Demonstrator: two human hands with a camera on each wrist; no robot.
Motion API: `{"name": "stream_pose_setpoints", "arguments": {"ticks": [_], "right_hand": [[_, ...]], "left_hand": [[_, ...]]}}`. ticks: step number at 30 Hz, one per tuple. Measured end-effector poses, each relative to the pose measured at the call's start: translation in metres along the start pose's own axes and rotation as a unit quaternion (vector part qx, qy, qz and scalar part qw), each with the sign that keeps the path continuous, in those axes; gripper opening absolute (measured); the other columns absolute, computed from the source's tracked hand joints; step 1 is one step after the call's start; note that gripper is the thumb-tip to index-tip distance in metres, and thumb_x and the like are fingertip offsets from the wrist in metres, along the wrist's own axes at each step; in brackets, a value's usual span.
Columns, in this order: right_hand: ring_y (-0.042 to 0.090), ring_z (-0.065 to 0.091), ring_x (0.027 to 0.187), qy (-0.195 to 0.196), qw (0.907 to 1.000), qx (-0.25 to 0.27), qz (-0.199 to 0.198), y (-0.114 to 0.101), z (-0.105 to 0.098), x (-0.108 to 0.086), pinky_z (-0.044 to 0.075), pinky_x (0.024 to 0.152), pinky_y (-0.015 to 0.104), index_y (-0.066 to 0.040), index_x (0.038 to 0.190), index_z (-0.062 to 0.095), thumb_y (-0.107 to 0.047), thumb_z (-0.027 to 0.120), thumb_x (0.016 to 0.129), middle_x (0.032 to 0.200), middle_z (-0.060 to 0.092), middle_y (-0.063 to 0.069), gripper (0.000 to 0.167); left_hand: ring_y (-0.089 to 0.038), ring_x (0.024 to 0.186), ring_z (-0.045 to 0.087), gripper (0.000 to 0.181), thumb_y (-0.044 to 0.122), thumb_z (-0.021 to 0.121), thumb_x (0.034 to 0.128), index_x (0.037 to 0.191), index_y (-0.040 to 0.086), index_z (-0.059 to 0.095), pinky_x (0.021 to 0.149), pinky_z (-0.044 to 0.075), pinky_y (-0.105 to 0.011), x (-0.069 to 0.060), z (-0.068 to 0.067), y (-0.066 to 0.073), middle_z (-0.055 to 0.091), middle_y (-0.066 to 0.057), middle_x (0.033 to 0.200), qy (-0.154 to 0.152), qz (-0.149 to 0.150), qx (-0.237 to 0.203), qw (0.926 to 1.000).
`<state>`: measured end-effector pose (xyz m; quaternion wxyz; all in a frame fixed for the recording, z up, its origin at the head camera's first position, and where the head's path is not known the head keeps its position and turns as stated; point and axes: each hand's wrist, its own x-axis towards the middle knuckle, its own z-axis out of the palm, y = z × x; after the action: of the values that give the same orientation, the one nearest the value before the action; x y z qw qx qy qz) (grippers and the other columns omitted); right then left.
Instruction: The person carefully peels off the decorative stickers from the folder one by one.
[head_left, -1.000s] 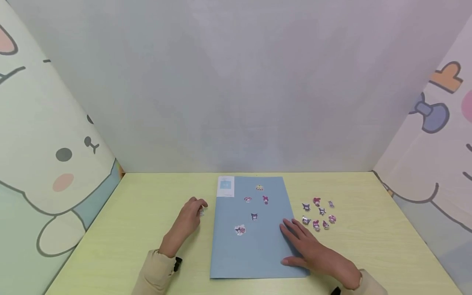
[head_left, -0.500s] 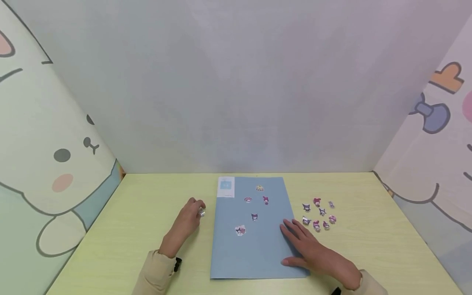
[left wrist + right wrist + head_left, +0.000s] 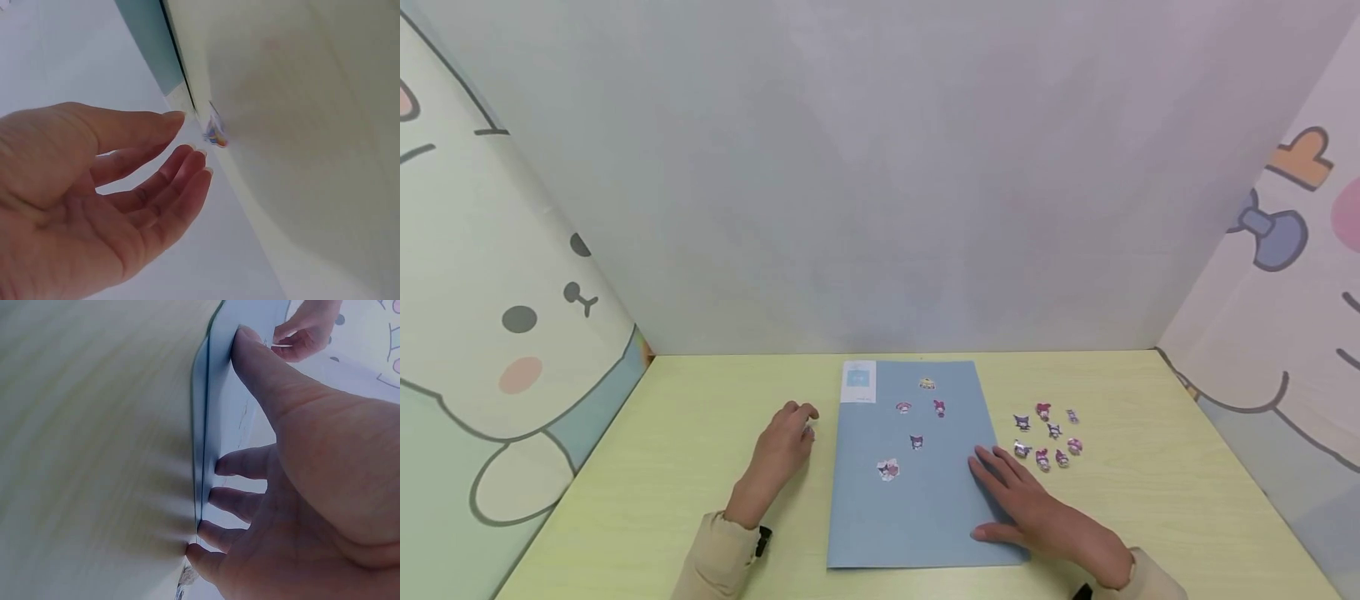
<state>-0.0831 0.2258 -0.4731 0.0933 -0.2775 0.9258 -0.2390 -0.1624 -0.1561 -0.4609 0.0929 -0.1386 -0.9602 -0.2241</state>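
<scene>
A blue folder (image 3: 932,508) lies on the table with several small cartoon stickers on its cover, among them a larger white-edged sticker (image 3: 888,470). My left hand (image 3: 780,450) hovers just left of it, thumb and fingers loosely bent and apart. Just beyond those fingertips, a small colourful sticker (image 3: 215,132) stands partly raised on the tabletop in the left wrist view; the hand hides it from the head camera. My right hand (image 3: 1028,504) rests with spread fingers on the folder's right edge, its outer fingertips reaching the edge in the right wrist view.
Right of the folder, several loose stickers (image 3: 1054,431) lie in a cluster on the pale yellow table (image 3: 1157,517). A white label (image 3: 858,382) marks the folder's top left corner. A pale backdrop (image 3: 880,183) rises behind the table, with cartoon-printed panels at both sides.
The left fingers and thumb have shifted slightly, and the small sticker seen at their tips earlier is now out of the head camera's sight. The right hand stays in place.
</scene>
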Motion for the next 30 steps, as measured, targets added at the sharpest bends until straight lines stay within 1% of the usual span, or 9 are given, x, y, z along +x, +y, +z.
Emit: {"name": "stream_pose_setpoints", "arguments": {"ticks": [3,7,12,20,26,30], "right_hand": [[0.052,0.023,0.148,-0.002,1.0000,0.003,0.001,0.000,0.000,0.000,0.034,0.107,0.069,-0.002,0.157,0.037,-0.060,0.064,0.094,0.163,0.030,0.023,0.091],[0.052,0.023,0.148,-0.003,1.0000,0.003,0.001,0.000,0.000,0.000,0.034,0.107,0.068,-0.001,0.158,0.037,-0.060,0.064,0.094,0.163,0.030,0.023,0.091],[0.052,0.022,0.149,-0.004,1.0000,0.004,0.003,0.000,0.001,0.001,0.032,0.108,0.068,-0.001,0.158,0.036,-0.060,0.063,0.094,0.164,0.029,0.023,0.091],[0.052,0.021,0.149,-0.005,0.9999,0.007,0.006,0.001,0.001,0.001,0.031,0.109,0.069,-0.002,0.158,0.036,-0.061,0.063,0.094,0.164,0.028,0.022,0.091],[0.052,0.022,0.149,-0.004,1.0000,0.006,0.003,0.001,0.001,0.000,0.032,0.108,0.069,-0.001,0.158,0.036,-0.060,0.063,0.094,0.164,0.029,0.023,0.091],[0.052,0.022,0.149,-0.006,1.0000,0.004,0.000,0.001,0.001,0.001,0.032,0.108,0.069,-0.001,0.158,0.036,-0.060,0.063,0.094,0.164,0.028,0.024,0.091]], "left_hand": [[-0.024,0.082,0.060,0.020,-0.008,0.070,0.0885,0.107,0.000,0.069,0.061,0.049,-0.034,0.001,0.000,0.004,0.061,-0.011,0.094,-0.003,-0.006,-0.005,1.0000],[-0.026,0.085,0.063,0.020,-0.006,0.073,0.0884,0.106,0.000,0.069,0.063,0.052,-0.035,0.001,0.001,0.010,0.063,-0.012,0.096,0.002,0.000,-0.002,1.0000],[-0.027,0.087,0.063,0.020,-0.004,0.074,0.0886,0.107,0.001,0.069,0.065,0.053,-0.037,0.001,0.002,0.018,0.063,-0.011,0.097,0.012,0.006,0.001,0.9999],[-0.026,0.087,0.061,0.020,0.000,0.073,0.0906,0.110,0.002,0.068,0.066,0.051,-0.035,0.001,0.006,0.030,0.061,-0.009,0.096,0.013,0.009,-0.010,0.9998],[-0.023,0.085,0.057,0.020,-0.001,0.074,0.0899,0.109,0.001,0.068,0.066,0.051,-0.033,0.001,0.013,0.038,0.059,-0.008,0.094,0.034,0.039,-0.004,0.9987],[-0.021,0.082,0.052,0.019,-0.001,0.076,0.0886,0.106,0.000,0.069,0.066,0.050,-0.032,0.000,0.017,0.044,0.058,-0.009,0.093,0.038,0.057,-0.007,0.9976]]}}
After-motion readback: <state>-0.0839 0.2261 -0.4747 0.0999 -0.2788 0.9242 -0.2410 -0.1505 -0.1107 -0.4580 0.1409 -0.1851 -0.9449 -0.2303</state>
